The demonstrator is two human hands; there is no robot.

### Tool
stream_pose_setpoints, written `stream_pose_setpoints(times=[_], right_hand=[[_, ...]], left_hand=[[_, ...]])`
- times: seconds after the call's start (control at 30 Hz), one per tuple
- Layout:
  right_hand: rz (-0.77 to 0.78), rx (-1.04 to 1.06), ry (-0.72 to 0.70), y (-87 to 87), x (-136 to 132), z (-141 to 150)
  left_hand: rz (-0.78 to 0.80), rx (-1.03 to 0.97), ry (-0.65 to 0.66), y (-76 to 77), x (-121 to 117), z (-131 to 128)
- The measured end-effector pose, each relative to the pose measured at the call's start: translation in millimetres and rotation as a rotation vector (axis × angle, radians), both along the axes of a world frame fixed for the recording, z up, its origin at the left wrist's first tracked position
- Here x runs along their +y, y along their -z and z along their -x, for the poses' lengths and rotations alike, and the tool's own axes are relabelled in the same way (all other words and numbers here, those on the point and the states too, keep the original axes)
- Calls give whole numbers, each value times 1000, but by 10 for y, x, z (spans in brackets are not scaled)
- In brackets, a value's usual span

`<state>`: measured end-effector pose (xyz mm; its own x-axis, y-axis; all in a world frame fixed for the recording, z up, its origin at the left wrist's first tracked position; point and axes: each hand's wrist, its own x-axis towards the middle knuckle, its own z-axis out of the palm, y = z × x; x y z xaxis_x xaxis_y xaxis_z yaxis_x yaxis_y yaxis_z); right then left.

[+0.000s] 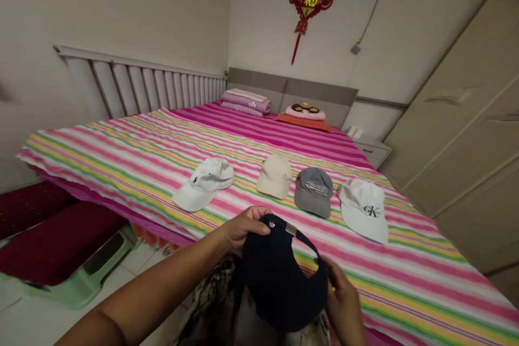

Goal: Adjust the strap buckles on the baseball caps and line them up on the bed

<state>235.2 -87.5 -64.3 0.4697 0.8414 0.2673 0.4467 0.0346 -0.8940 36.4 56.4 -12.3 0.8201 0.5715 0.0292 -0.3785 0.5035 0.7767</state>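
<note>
Between my two hands is a dark navy baseball cap (pixel 275 275), its back strap and metal buckle turned up toward me. My left hand (pixel 247 227) pinches the strap side, thumb on top near a snap. Around the opposite edge, my right hand (pixel 344 294) grips the cap, its fingertips partly hidden behind it. Beyond lie several caps on the striped bedspread: a white cap (pixel 205 184) on the left, a beige cap (pixel 274 177), a grey cap (pixel 313 192) with lettering, and a white cap with a CK logo (pixel 364 210) on the right.
The bed's striped sheet (pixel 133 157) spreads ahead. Folded purple bedding (pixel 245 102) and a pink-orange pile (pixel 304 114) rest by the headboard (pixel 292 89). A radiator (pixel 141 84) lines the left wall. Green stools with red covers (pixel 60 243) stand left; a wardrobe (pixel 458 119) stands right.
</note>
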Motion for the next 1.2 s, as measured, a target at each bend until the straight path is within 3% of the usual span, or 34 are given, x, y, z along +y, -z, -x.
stream_pose_setpoints(times=[0.07, 0.1, 0.13, 0.23, 0.4, 0.47, 0.6, 0.73, 0.9, 0.97, 1.13, 1.2], right_hand=[[-46, -15, 229, -245, -36, 44], [-98, -79, 266, -367, -55, 97], [-162, -170, 255, -479, -72, 165], [-239, -421, -15, -684, -84, 399], [-176, -528, -149, -651, 4, 570], [-186, -506, -166, -620, 28, 549], [-236, -492, -159, -628, 27, 504], [-189, -322, -233, -640, 21, 537], [-78, 364, -151, -647, 60, 535], [-50, 531, -142, -694, 59, 505], [-10, 472, -346, -804, 4, 427], [74, 451, -468, -780, -2, 411]], left_hand=[[13, 5, -8, -30, -136, -62], [10, 12, -7, -38, -198, -91], [2, 32, -12, -41, -258, -116], [-35, 172, -91, -39, -416, -167], [-77, 275, -185, -11, -594, -150], [-78, 290, -136, 2, -619, -117], [-129, 367, 85, -17, -590, -57], [-255, 433, 181, -80, -564, -76], [-246, 421, 86, -93, -675, -170], [-221, 418, 34, -94, -717, -177], [-182, 327, 59, -140, -721, -118], [-159, 297, 45, -159, -702, -93]])
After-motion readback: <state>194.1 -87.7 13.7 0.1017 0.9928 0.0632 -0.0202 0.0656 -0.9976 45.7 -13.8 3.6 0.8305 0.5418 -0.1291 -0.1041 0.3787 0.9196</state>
